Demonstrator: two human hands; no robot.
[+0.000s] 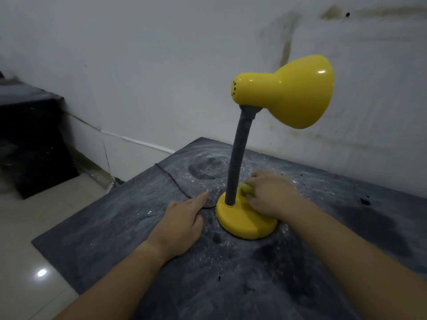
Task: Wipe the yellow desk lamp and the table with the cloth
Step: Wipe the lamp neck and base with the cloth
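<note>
The yellow desk lamp (286,88) stands on a dark, dusty table (231,273), its grey flexible neck (238,153) rising from a round yellow base (240,221). My right hand (272,195) grips a small yellow-green cloth (246,189), bunched on the far side of the base beside the neck. Most of the cloth is hidden under the fingers. To the left of the base, my left hand (184,220) rests flat on the table with straight fingers, the index finger reaching toward the lamp's black cord (175,181).
White dust and smears cover the table. The cord runs from the base to the table's far left edge. A white stained wall stands close behind. A dark cabinet (30,135) sits at the left on a pale tiled floor (34,227).
</note>
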